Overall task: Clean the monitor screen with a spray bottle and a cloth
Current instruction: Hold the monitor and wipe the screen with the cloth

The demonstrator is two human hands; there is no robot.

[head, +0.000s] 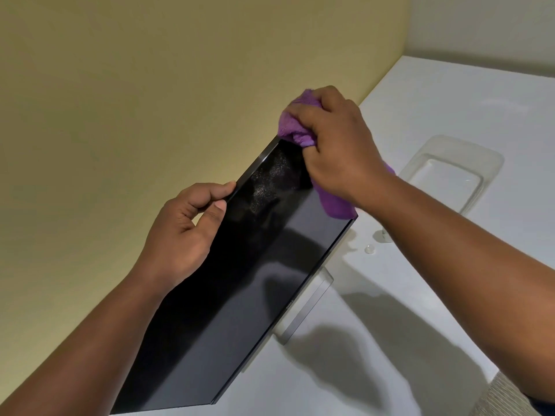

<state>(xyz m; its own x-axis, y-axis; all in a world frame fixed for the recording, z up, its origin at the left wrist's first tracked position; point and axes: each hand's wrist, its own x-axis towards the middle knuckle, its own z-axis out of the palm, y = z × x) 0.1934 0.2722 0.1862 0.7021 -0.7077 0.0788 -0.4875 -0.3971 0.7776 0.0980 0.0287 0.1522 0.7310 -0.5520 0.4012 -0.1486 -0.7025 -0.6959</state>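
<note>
A black monitor (240, 280) stands on a white table, its dark screen running from lower left to upper centre. A patch of fine spray droplets (267, 181) speckles the screen near its far end. My right hand (336, 145) is closed on a bunched purple cloth (295, 124) and presses it against the screen's far corner; more of the cloth hangs below my wrist. My left hand (186, 232) pinches the monitor's top edge between thumb and fingers. No spray bottle is clearly in view.
The white table (450, 310) stretches right, with the monitor's silver stand (303, 313) on it. A clear glass tray (450, 172) lies at the far right. Small clear objects (370, 249) sit by my right forearm. A yellow wall (150, 85) rises right behind the monitor.
</note>
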